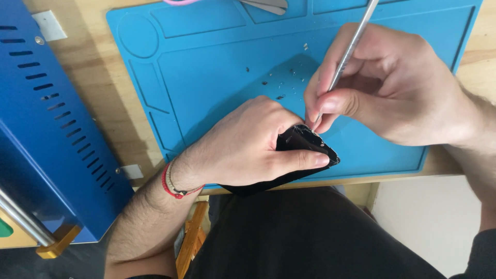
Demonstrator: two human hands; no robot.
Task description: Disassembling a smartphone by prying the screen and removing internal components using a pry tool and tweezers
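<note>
While the left hand [248, 144] clamps a black flat device [305, 147] at the near edge of the blue work mat [206, 67], the right hand [392, 85] pinches a thin metal tool [349, 51], tip touching the device's upper corner. Tiny screws [281, 82] lie scattered just beyond. Blue metal housing [46, 129] stands left.

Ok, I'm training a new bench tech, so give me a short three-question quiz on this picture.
1. True or false: the left hand grips the black device.
2. What does the right hand hold? A) thin metal rod tool B) scissors C) brush
3. What colour is the work mat under the hands?

Key: 1 true; 2 A; 3 blue.
</note>
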